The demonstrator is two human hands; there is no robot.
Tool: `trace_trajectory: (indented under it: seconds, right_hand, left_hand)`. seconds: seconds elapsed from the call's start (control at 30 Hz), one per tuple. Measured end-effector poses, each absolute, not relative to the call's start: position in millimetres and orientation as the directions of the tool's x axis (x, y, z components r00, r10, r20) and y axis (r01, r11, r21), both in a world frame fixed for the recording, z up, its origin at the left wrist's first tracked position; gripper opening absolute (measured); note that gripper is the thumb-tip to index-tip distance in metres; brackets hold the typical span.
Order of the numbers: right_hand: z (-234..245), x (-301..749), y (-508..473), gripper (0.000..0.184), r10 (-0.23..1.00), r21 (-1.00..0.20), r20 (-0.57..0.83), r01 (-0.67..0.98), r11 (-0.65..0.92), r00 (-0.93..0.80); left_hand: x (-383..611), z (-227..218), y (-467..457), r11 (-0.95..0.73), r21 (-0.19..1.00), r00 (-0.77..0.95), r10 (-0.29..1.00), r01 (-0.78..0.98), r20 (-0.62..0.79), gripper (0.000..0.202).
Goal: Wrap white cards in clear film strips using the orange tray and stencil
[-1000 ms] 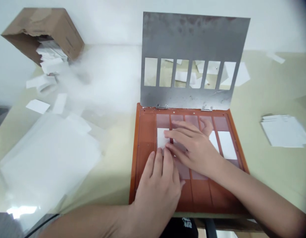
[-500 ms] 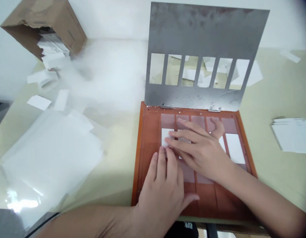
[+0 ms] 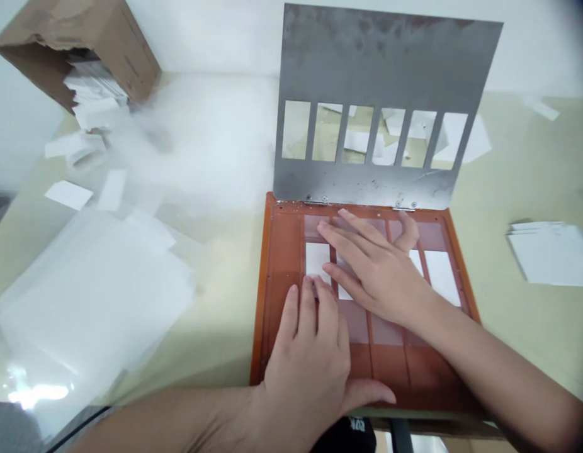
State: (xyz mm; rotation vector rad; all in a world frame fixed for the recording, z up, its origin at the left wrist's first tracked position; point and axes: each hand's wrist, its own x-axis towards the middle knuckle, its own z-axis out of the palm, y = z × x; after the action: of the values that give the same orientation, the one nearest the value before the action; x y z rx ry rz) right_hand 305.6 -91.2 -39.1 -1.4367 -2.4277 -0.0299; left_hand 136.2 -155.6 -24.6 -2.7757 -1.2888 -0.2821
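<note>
An orange-brown tray (image 3: 286, 251) with ridged slots lies on the table, and several white cards rest in a row of its slots. My left hand (image 3: 310, 358) is laid flat, its fingertips on the lower end of the leftmost white card (image 3: 316, 257) and its thumb stretched to the right. Over the cards right of that one, my right hand (image 3: 376, 270) spreads its fingers, partly covering them. The rightmost white card (image 3: 442, 274) shows fully. Hinged at the tray's back edge, a grey metal plate (image 3: 386, 69) with a row of rectangular windows stands raised.
A torn cardboard box (image 3: 135, 63) at the back left spills white cards. Translucent plastic sheets (image 3: 93, 302) and loose white cards (image 3: 68, 194) lie on the left. At the right is a stack of white sheets (image 3: 551, 255); more white pieces lie behind the raised plate.
My right hand has shifted up off the leftmost card, its fingers now spread further toward the tray's back. My left hand stays on the card; its thumb reaches further right.
</note>
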Motion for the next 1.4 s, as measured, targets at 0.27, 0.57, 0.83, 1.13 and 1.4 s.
trace_trajectory:
  seconds: [0.27,0.57,0.83,1.13,1.4]
  right_hand:
    - [-38,303,-91,0.035,0.827,-0.252,0.377,0.813,0.525,-0.417]
    - [-42,305,-87,0.019,0.792,-0.373,0.510,0.744,0.554,-0.335]
    - [-36,307,-98,0.023,0.782,-0.349,0.404,0.710,0.611,-0.475]
    - [-33,308,-98,0.024,0.762,-0.319,0.400,0.702,0.637,-0.509]
    - [-31,309,-98,0.025,0.754,-0.291,0.372,0.704,0.648,-0.541]
  left_hand:
    - [137,-25,-154,-0.643,-0.011,0.634,0.751,0.765,0.183,0.111]
    - [137,-27,-158,-0.648,-0.028,0.642,0.747,0.762,0.172,0.114]
    - [135,-27,-162,-0.641,-0.032,0.637,0.755,0.767,0.155,0.113]
    - [134,-25,-166,-0.631,-0.042,0.631,0.768,0.775,0.108,0.110]
    - [134,-26,-163,-0.626,-0.021,0.622,0.770,0.779,0.144,0.109]
